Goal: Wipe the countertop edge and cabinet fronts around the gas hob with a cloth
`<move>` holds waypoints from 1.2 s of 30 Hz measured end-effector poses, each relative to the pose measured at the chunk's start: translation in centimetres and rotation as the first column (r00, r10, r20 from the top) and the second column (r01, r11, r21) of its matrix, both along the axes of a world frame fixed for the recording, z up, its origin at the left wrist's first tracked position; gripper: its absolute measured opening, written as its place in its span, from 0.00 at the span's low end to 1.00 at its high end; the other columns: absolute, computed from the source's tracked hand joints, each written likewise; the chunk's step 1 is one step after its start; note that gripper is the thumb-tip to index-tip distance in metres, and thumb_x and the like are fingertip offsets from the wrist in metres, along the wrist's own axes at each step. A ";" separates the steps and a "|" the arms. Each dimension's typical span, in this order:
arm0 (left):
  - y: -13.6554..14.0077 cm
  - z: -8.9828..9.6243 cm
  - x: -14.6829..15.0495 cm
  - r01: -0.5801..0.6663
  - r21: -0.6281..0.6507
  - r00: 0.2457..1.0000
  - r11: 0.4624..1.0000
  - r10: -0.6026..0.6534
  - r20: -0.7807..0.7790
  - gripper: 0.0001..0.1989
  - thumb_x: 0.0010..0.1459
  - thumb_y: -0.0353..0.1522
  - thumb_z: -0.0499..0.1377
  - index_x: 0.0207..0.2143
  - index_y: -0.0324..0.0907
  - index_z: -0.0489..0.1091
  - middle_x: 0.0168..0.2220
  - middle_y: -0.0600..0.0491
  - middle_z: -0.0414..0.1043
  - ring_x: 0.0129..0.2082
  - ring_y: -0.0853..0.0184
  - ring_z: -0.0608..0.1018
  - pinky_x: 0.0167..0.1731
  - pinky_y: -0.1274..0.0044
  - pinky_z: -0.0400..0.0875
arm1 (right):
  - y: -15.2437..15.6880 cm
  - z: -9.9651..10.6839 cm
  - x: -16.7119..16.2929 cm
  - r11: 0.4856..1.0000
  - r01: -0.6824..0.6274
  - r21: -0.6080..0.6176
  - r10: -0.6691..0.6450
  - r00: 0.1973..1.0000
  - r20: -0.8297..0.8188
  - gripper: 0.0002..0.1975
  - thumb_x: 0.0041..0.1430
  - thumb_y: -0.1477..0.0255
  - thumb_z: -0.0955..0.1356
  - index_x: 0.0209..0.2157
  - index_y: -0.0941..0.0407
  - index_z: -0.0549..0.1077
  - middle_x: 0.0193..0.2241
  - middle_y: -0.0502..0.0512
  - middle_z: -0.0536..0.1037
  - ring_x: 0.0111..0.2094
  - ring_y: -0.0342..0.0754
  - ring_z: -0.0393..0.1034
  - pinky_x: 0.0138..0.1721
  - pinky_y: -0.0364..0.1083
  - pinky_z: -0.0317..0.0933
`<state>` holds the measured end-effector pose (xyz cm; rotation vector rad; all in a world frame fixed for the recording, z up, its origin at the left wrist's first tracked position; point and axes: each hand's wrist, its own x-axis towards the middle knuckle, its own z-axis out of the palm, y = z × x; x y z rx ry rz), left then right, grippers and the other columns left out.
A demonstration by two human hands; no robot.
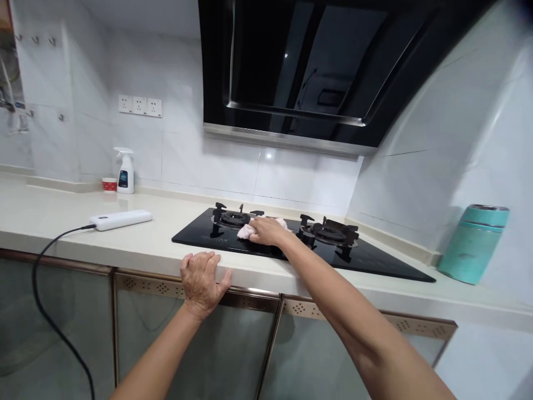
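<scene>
My right hand (265, 230) presses a pale pink cloth (246, 231) onto the black glass gas stove (200, 233), between the two burners. Parts of the cloth show on both sides of the hand; the rest is hidden under it. The left burner (235, 218) lies just beyond my fingers, and the right burner (331, 230) is to the right of my wrist. My left hand (205, 282) rests on the front edge of the countertop (166, 256), holding nothing, with its thumb spread away from the fingers.
A white power bank (122, 219) with a black cable (39, 289) lies at left. Behind it stand a spray bottle (125, 172) and a red-and-white cup (109, 184). A turquoise flask (474, 244) stands at right. The black range hood (291, 66) overhangs the stove.
</scene>
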<state>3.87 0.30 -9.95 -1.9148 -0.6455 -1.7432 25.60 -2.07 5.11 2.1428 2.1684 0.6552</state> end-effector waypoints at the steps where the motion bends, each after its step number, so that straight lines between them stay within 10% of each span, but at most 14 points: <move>1: 0.0 0.0 0.0 0.000 0.012 1.000 1.000 0.000 0.000 0.13 0.60 0.41 0.58 0.42 0.43 0.73 0.41 0.46 0.78 0.44 0.55 0.76 0.55 0.60 0.57 | -0.4 -0.2 -0.2 1.000 -0.016 0.011 0.016 1.000 -0.010 0.17 0.59 0.64 0.65 0.48 0.56 0.73 0.52 0.62 0.75 0.50 0.56 0.71 0.46 0.48 0.60; 15: 0.6 0.0 -0.2 -0.018 -0.019 0.999 1.000 0.018 -0.029 0.14 0.60 0.42 0.57 0.42 0.44 0.73 0.41 0.46 0.78 0.44 0.55 0.76 0.55 0.61 0.55 | -4.1 -0.9 -4.3 0.984 -0.156 0.086 0.174 0.944 -0.280 0.20 0.62 0.57 0.61 0.48 0.52 0.72 0.48 0.54 0.77 0.46 0.51 0.70 0.41 0.45 0.58; 27: 1.5 0.4 -1.4 -0.003 -0.026 0.989 1.000 -0.001 -0.145 0.15 0.62 0.41 0.56 0.47 0.44 0.71 0.45 0.43 0.76 0.48 0.51 0.73 0.53 0.60 0.56 | -13.1 -3.1 0.9 0.977 -0.060 0.205 0.130 0.929 -0.346 0.17 0.58 0.56 0.65 0.42 0.54 0.73 0.47 0.57 0.77 0.45 0.53 0.69 0.41 0.47 0.57; 31: 2.2 0.1 -1.1 -0.014 -0.034 0.994 0.999 0.010 -0.111 0.18 0.62 0.44 0.56 0.46 0.43 0.72 0.43 0.45 0.75 0.48 0.53 0.72 0.53 0.59 0.56 | -20.3 -4.5 8.2 0.944 0.215 0.251 -0.074 0.878 -0.473 0.16 0.57 0.61 0.66 0.44 0.54 0.74 0.45 0.56 0.77 0.43 0.52 0.69 0.41 0.48 0.58; 36: 2.7 0.0 0.1 0.003 -0.094 1.000 0.996 -0.005 -0.015 0.22 0.60 0.48 0.50 0.41 0.41 0.73 0.35 0.48 0.71 0.46 0.55 0.71 0.54 0.57 0.55 | -28.6 -4.3 17.9 0.726 0.662 0.188 -0.494 0.692 -0.527 0.19 0.63 0.59 0.64 0.48 0.56 0.73 0.44 0.61 0.77 0.44 0.56 0.70 0.44 0.52 0.60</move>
